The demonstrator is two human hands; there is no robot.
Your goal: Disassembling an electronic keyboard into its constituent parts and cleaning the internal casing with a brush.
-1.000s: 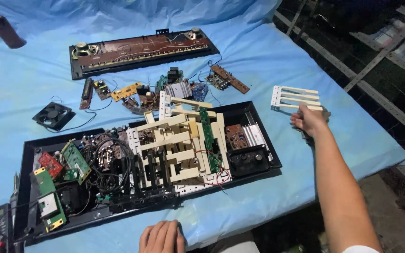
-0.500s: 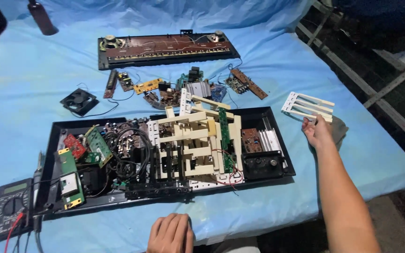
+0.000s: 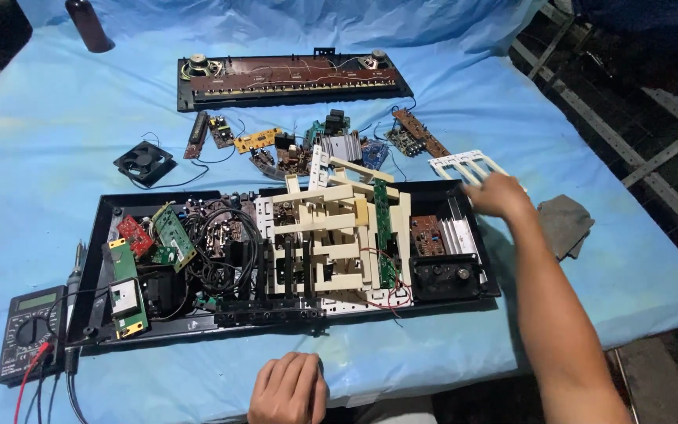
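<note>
Two hands in view; the right hand reaches over the right end of the opened black chassis, fingers curled at the white slotted plastic frame, though whether it grips it cannot be told. The frame lies on the blue cloth just beyond the chassis corner; the left hand rests loosely closed, holding nothing, at the near table edge; a grey rag lies beside the right forearm.

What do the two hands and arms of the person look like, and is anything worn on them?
Both hands are bare, with no gloves, rings or watch visible. The right hand leads into a long forearm that is uncovered as far as the picture shows; no sleeve is in view. Of the left hand only the back and knuckles show at the bottom edge, also uncovered.
</note>
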